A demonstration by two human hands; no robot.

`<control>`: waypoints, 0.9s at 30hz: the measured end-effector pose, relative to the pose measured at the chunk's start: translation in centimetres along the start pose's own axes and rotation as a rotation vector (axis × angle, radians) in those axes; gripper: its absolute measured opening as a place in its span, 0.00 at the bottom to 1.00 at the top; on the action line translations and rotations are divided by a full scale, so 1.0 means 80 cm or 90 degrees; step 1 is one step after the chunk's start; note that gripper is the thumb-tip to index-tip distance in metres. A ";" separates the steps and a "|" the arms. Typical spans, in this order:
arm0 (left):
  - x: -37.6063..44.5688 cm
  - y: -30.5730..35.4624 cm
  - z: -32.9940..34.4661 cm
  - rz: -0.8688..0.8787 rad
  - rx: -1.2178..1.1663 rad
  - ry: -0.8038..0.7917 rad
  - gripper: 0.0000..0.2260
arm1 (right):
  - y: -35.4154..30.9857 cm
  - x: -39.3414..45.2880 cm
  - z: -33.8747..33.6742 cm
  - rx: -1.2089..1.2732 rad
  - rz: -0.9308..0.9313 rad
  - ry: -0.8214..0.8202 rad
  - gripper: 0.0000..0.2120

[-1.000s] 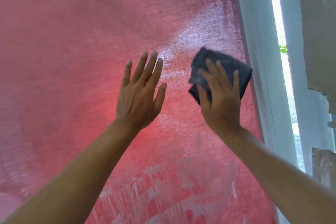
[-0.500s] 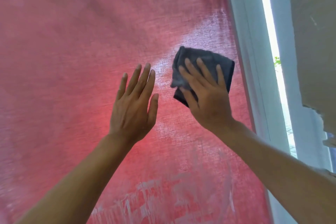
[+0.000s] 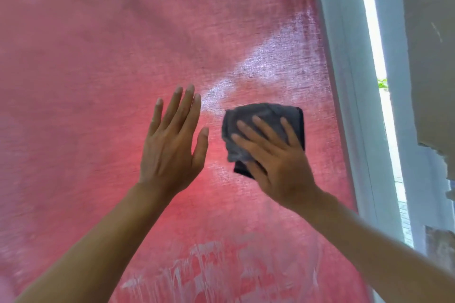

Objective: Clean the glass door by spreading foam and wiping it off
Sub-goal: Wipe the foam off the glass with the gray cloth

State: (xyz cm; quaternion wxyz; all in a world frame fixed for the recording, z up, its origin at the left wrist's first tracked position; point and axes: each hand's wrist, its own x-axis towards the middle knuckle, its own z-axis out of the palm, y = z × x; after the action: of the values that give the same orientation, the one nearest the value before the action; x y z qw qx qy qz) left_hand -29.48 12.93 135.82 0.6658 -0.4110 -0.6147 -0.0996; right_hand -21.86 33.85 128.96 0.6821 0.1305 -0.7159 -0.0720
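Nearest, two forearms rise from the lower frame. Left hand [image 3: 170,145], centre, is flat with straight fingers, holding nothing. Right hand [image 3: 275,155], right of centre, presses a folded cloth [image 3: 266,115] against the glass door [image 3: 98,56] with spread, extended fingers. Foam [image 3: 209,270] streaks lie low in the frame, directly below the cloth; the right hand is nearer. Frame [image 3: 344,81] stands beyond, at right.
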 end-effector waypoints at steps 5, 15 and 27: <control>-0.011 -0.005 -0.003 0.011 0.015 -0.023 0.25 | 0.040 0.085 -0.007 -0.002 0.325 0.131 0.21; -0.050 -0.019 -0.016 0.024 0.011 -0.039 0.25 | -0.027 -0.031 0.016 -0.005 -0.047 -0.006 0.19; -0.090 -0.026 -0.023 0.030 -0.022 -0.043 0.25 | -0.083 -0.013 0.042 0.027 0.038 0.042 0.19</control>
State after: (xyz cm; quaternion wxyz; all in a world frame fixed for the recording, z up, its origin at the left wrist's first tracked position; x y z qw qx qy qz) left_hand -31.02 7.68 130.39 0.6397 -0.4399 -0.6251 -0.0811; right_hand -24.61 27.55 125.86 0.7042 0.1262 -0.6980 -0.0320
